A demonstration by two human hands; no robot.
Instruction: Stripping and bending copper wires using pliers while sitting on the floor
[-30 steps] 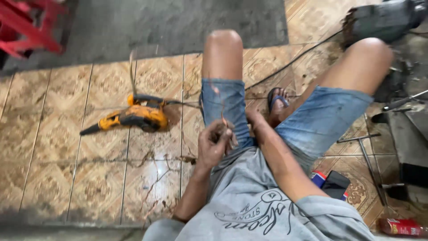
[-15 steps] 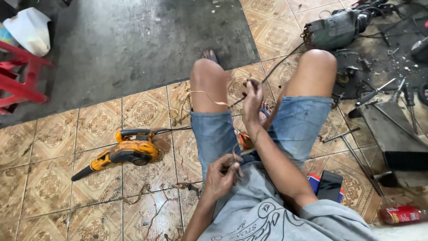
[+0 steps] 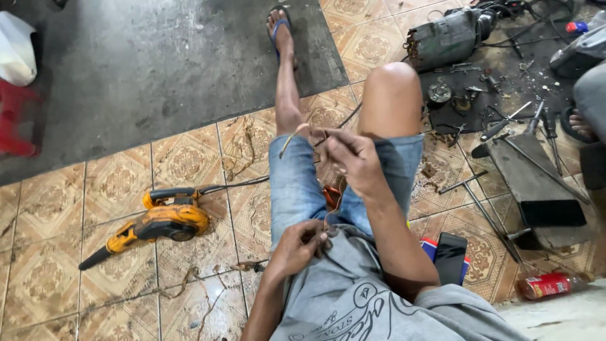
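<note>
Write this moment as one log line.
left hand: pinches thin copper-coloured wire at lap | right hand: holds wire raised | nearby: yellow handheld power blower on tiled floor

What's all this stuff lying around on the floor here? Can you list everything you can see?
copper wire: one strand, coppery, stretched between both hands
blower: one, yellow and black, on tiles at left
motor: one, grey-green, top right
metal tools: several, dark, right floor
phone: one, black, beside hip
bottle: one, red, bottom right
stool: one, red, far left
left hand: pinches wire at lap
right hand: pulls wire above knees
</note>
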